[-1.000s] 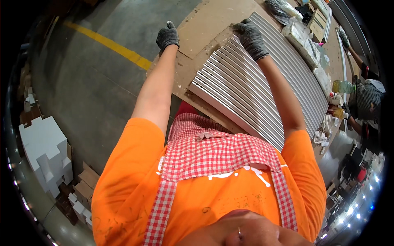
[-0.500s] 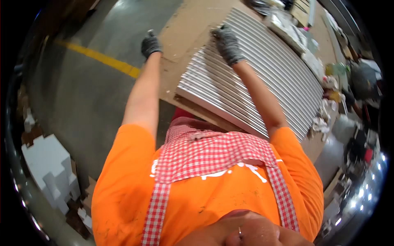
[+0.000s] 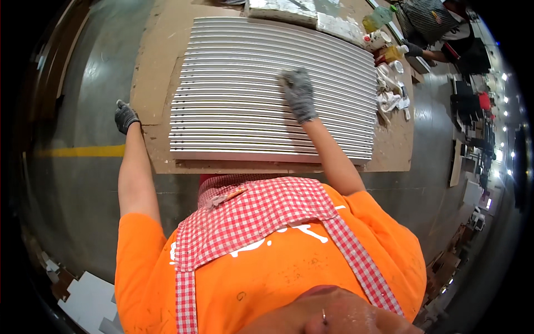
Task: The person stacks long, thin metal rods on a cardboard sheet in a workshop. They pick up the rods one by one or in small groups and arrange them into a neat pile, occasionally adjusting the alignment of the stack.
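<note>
A stack of long white and silver slats (image 3: 239,89) lies side by side on the cardboard-covered table (image 3: 151,72). My right hand (image 3: 300,96), in a grey glove, is over the middle of the slats. Its fingers are curled, and a small dark greyish edge shows at the fingertips; what it is I cannot make out. Out past the table's left edge is my left hand (image 3: 127,117), also gloved in grey. It is closed, with a pale tip showing at its top, and anything inside is hidden.
White foam-like blocks (image 3: 283,10) lie behind the slats. Along their right side are a green-tinted bottle (image 3: 378,19), a yellow bottle (image 3: 391,54) and crumpled white rags (image 3: 388,100). At far right is another person's gloved hand (image 3: 413,49).
The whole view has swung round, so the slats now run across in front of me. My right hand has come from their far left edge to the middle; my left has moved outward left.
</note>
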`<state>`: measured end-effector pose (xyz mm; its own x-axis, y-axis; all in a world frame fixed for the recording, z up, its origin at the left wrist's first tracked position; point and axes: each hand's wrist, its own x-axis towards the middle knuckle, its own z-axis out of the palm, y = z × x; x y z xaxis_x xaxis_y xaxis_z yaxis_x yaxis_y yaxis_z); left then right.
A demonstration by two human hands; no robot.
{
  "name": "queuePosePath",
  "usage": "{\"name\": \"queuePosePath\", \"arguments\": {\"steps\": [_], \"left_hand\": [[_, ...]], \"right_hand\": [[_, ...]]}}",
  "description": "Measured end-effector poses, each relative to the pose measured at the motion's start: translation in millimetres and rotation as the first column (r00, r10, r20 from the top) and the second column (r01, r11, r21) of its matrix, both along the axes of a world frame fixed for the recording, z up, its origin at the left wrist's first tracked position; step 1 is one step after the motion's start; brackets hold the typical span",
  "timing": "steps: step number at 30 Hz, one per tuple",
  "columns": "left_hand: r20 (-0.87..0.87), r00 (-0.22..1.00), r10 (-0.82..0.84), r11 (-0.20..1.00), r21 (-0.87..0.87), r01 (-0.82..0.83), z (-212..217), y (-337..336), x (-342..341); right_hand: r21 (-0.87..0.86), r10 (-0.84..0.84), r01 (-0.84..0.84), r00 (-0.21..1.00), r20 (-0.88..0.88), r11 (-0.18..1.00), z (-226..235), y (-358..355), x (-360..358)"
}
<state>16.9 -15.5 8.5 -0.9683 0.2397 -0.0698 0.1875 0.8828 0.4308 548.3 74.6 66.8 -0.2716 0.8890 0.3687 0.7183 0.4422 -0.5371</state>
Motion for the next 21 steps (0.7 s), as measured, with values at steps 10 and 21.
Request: {"name": "queuePosePath", "arguments": {"steps": [10, 21], "left_hand": [[-0.028, 0.999, 0.022, 0.999, -0.049, -0.023, -1.5, 2.2, -4.7], [-0.032, 0.999, -0.003, 1.0, -0.016, 0.002, -15.1, -4.1, -19.5]], "right_hand": [[0.294, -0.654, 0.6, 0.744, 0.136, 0.744, -29.0, 19.4, 313.1], [0.023, -0.721, 0.722, 0.687, 0.091, 0.691, -10.7, 1.8, 307.7]]}}
